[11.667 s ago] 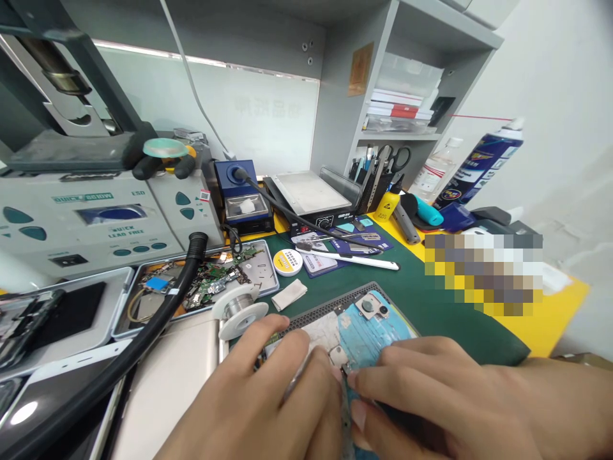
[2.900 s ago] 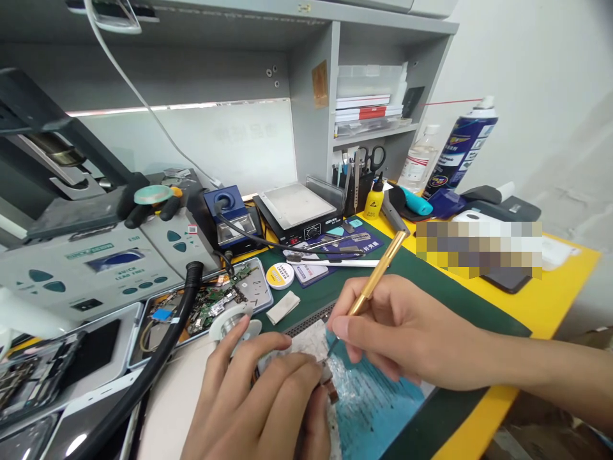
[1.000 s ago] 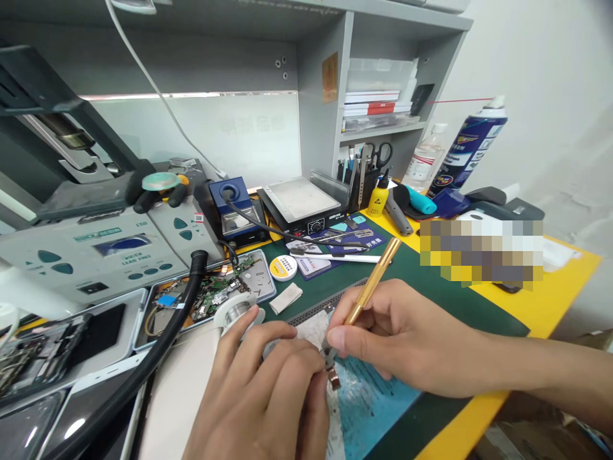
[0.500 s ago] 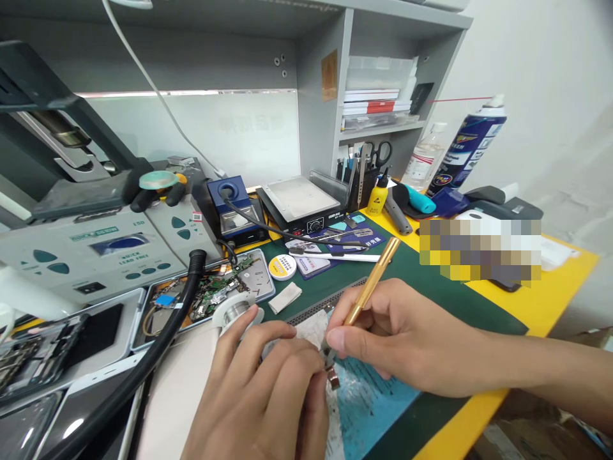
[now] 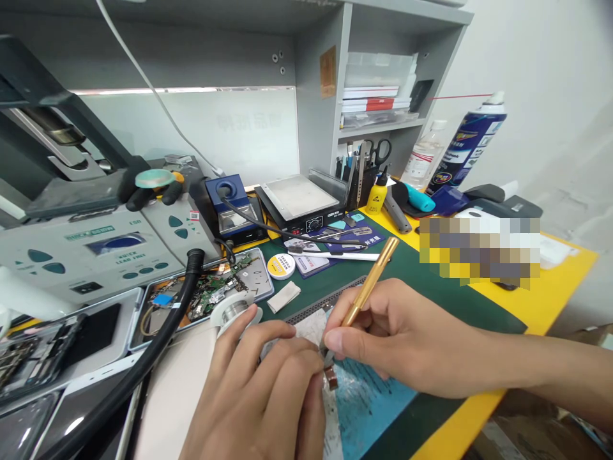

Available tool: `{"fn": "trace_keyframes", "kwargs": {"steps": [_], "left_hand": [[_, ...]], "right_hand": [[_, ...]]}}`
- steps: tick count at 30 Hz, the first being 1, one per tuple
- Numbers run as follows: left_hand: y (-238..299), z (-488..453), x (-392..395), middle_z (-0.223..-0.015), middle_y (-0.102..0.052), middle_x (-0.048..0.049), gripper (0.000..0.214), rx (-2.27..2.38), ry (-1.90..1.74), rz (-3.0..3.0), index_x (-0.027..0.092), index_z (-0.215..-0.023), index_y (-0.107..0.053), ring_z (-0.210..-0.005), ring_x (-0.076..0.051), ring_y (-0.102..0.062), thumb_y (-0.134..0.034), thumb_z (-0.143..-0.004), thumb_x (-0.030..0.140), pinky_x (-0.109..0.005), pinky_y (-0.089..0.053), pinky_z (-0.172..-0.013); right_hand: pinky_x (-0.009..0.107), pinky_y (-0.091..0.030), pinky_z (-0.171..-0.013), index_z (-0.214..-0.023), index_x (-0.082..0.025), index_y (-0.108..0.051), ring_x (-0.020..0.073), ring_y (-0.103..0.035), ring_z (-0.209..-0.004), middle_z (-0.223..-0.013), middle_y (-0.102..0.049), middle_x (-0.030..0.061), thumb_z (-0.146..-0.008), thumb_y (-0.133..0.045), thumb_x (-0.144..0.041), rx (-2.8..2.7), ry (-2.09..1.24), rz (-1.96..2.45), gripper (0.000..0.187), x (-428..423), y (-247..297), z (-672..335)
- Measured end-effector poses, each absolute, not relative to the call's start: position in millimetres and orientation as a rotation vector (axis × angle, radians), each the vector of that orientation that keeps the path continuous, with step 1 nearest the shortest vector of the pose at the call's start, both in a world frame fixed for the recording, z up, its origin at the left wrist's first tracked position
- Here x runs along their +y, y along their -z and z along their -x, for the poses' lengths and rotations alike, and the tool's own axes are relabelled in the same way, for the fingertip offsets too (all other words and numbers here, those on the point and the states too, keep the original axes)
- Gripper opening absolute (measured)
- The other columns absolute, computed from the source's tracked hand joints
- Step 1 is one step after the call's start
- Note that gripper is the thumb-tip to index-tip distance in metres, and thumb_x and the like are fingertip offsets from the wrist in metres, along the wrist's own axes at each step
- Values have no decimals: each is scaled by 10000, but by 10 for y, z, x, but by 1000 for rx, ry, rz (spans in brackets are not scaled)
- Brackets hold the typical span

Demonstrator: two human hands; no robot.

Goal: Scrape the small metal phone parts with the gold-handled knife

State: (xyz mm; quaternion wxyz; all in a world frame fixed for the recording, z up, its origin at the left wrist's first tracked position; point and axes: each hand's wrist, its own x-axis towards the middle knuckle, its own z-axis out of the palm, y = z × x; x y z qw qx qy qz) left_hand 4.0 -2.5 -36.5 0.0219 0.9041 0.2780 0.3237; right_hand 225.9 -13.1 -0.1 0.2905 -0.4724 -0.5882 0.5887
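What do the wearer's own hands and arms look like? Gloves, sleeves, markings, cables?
The bare, ungloved left hand and bare, ungloved right hand show no rings, cables or markings on the parts in view. The bare, tapering right forearm has no sleeve, watch or strap up to the picture's edge. Left wrist and forearm: out of frame.

Your yellow tabletop (image 5: 558,281) carries a green mat (image 5: 433,275). Mid-frame, a round tin (image 5: 281,266) and folded cloth (image 5: 284,298) lie on that mat.

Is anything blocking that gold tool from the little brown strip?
Nothing visible stands between the gold tool in the right hand and the brown strip. The left hand, close beside it, hides part of the spot, so contact is unclear.
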Motion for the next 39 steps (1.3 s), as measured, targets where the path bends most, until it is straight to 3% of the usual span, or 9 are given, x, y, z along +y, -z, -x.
{"fn": "trace_keyframes", "kwargs": {"steps": [30,35,39], "left_hand": [[349,-66,-61,-947,-712,102,207,891,-1015,-2783,276,-1029,-606,-1024,-161,-591,-603,-895,118,-378,-317,-1161],[354,-63,-70,-939,-715,63,236,907,-1040,-2808,250,-1078,-600,-1018,-178,-602,-598,-889,109,-404,-343,-1153],[375,-93,-67,-920,-716,-3,231,977,-1097,-2851,226,-1128,-625,-1003,-214,-638,-578,-906,183,-458,-450,-1091]], "right_hand": [[210,-254,-433,-880,-170,-644,75,-373,-476,-574,-430,-75,-872,-747,-350,-1576,-1519,1313,208,-115,11,-2261],[212,-263,-434,-894,-173,-662,77,-387,-486,-612,-463,-62,-879,-741,-349,-1584,-1504,1311,193,-114,29,-2265],[209,-267,-433,-883,-170,-669,76,-384,-481,-585,-452,-67,-879,-743,-340,-1594,-1480,1288,185,-110,13,-2253]]}}
